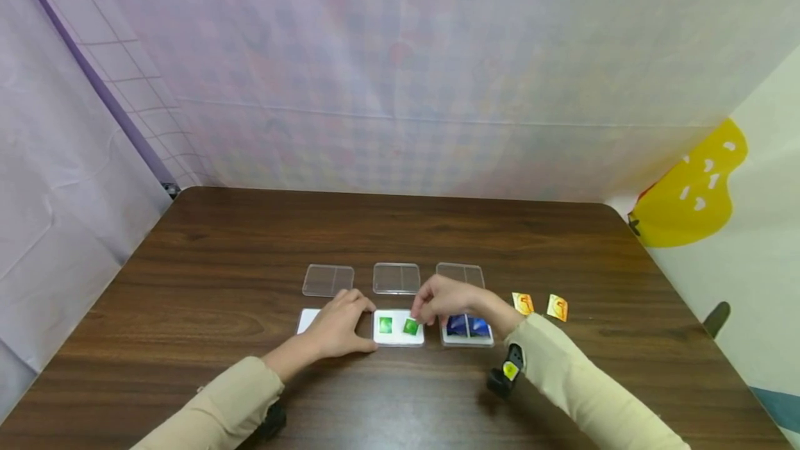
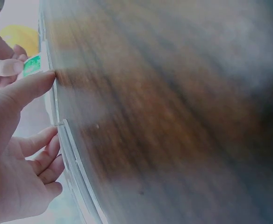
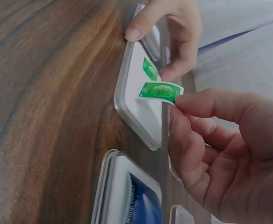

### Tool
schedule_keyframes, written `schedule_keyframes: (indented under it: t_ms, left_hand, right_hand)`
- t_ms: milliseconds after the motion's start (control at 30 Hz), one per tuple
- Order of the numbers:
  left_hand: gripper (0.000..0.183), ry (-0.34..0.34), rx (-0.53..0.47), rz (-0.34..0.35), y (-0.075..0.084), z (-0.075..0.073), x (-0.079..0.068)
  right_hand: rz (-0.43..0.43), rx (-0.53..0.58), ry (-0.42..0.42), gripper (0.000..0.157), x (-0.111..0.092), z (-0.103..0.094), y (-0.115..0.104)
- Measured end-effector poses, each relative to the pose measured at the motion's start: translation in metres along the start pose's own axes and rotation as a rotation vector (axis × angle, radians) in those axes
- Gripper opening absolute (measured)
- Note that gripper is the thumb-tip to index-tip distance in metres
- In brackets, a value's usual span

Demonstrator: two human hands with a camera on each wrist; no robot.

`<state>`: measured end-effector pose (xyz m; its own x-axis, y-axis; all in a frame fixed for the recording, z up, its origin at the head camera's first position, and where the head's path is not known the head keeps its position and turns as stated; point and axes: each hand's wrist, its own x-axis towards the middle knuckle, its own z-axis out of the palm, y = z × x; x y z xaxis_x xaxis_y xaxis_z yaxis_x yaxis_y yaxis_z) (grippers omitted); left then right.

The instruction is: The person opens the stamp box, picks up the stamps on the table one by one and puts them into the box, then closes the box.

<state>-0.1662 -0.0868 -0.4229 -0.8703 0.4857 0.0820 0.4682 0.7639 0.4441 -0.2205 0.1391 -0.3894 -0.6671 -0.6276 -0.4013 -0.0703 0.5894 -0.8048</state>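
My right fingers (image 3: 216, 103) pinch the second green card (image 3: 161, 90), left fingers (image 2: 33, 87) spread; blue cards (image 1: 480, 327) look done, orange cards (image 1: 557, 307) remain at three o'clock

Head view looks forward-down; close wrist views share the green sticker (image 3: 160, 90).

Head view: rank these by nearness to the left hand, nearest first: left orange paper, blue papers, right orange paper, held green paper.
1. Held green paper: just right of the left hand, pinched by the right hand.
2. Blue papers: farther right.
3. Left orange paper: right of the blue papers.
4. Right orange paper: farthest right.
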Motion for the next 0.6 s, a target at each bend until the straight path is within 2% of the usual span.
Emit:
schedule_keyframes:
  t_ms: [167, 400, 600]
  left_hand:
    - [0.057, -0.004, -0.003, -0.003, 0.000, 0.000, 0.000]
    - [0.057, 0.002, 0.001, -0.002, 0.000, 0.001, 0.000]
    - [0.057, 0.004, 0.001, -0.001, 0.000, 0.001, 0.000]
  right_hand:
    - [-0.047, -0.047, 0.050, 0.014, 0.004, 0.004, 0.002]
    - [-0.128, -0.225, 0.177, 0.008, 0.005, 0.011, 0.001]
    - [-0.193, -0.336, 0.249, 0.008, 0.007, 0.014, 0.001]
